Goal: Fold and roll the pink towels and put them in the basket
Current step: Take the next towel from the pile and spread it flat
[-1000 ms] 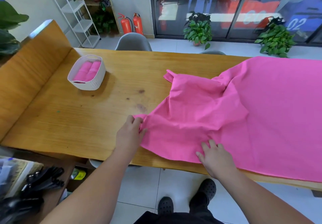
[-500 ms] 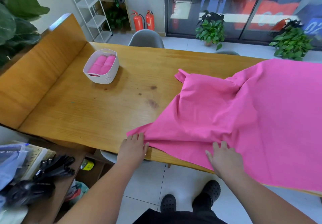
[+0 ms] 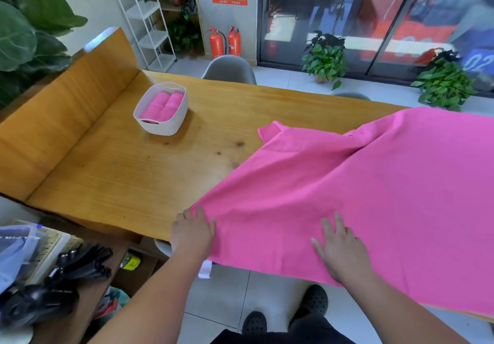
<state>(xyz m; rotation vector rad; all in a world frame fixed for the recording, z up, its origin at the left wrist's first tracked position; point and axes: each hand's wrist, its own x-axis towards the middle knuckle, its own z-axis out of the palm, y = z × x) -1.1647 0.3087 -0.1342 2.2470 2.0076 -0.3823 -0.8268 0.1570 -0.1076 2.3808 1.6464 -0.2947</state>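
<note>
Left hand (image 3: 193,232) is covering towel (image 3: 374,196) at its lower-left corner, grip unclear; right hand (image 3: 340,247) is pressing flat, fingers spread. Towel is running long toward frame right; basket (image 3: 171,125) is sitting upper left.

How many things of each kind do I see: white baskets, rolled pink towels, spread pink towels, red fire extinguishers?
White basket: 1
Rolled pink towels visible inside it: 2
Spread pink towel: 1
Red fire extinguishers: 2
Total: 6

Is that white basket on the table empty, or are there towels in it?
Not empty: rolled pink towels lie inside the basket.
</note>
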